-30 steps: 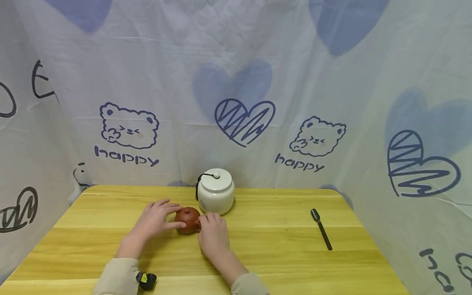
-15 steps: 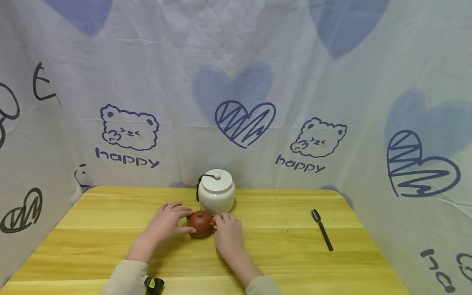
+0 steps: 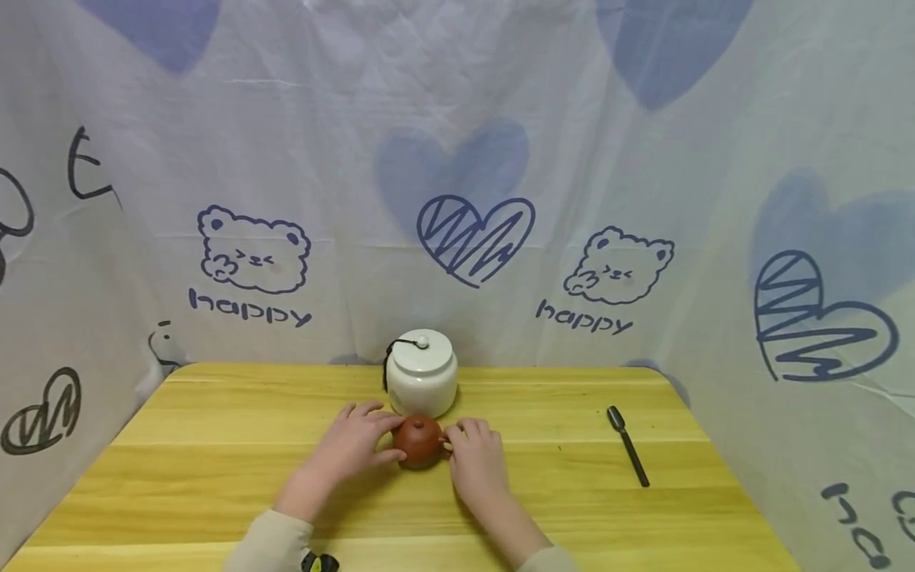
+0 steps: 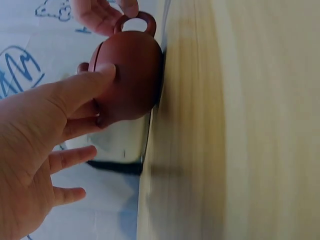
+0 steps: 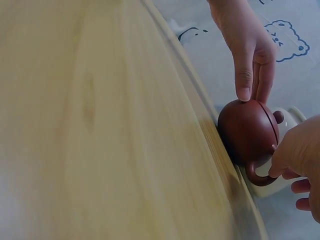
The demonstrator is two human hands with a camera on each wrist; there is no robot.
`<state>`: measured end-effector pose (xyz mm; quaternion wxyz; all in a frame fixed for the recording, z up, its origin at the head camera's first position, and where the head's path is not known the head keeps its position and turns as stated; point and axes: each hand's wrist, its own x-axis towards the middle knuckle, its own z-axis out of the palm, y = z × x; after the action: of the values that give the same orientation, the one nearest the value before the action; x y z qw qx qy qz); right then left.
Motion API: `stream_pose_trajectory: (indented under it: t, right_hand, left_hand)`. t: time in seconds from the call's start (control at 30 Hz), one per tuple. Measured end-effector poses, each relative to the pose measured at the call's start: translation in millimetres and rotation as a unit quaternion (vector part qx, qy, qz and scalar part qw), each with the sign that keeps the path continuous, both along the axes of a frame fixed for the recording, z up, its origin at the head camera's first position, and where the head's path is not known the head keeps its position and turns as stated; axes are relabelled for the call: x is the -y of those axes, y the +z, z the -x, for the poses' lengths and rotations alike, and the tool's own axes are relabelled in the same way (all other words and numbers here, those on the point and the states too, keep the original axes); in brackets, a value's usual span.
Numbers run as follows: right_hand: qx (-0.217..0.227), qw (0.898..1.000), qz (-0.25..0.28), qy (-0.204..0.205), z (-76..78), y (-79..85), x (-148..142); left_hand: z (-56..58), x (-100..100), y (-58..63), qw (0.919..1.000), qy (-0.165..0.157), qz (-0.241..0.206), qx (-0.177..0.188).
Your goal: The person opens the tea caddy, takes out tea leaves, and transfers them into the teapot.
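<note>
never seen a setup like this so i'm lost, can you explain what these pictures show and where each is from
There is no machine: the left grip and right grip are a person's bare hands. The wide picture comes from a camera on the head, looking down; the two smaller ones come from cameras on the left and right wrists, so the scene appears sideways. On the wooden table stands a white lidded jar, with a dark spoon-like tool lying to the right. In front of the jar, the left grip has thumb and fingers either side of a reddish-brown teapot, while the right grip pinches its handle.
</note>
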<state>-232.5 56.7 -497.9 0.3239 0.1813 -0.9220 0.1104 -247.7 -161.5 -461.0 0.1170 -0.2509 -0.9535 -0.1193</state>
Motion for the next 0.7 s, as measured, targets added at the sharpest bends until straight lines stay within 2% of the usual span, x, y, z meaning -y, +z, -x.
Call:
stream_pose_trajectory:
  t: [0.3, 0.5, 0.7]
  right_hand:
    - [0.012, 1.000, -0.006, -0.007, -3.5, 3.9, -25.4]
    - [0.005, 1.000, -0.016, -0.004, -4.4, 4.8, -40.3]
    - [0.001, 1.000, -0.014, 0.004, -6.8, 4.5, -56.4]
  left_hand:
    - [-7.6, -22.3, -0.8, 0.9997, -0.021, -0.013, 0.008]
    - [-9.6, -35.5, 4.3, 0.9988, -0.030, -0.029, 0.026]
    - [-11.0, -47.8, 1.1, 0.9990, -0.035, -0.008, 0.026]
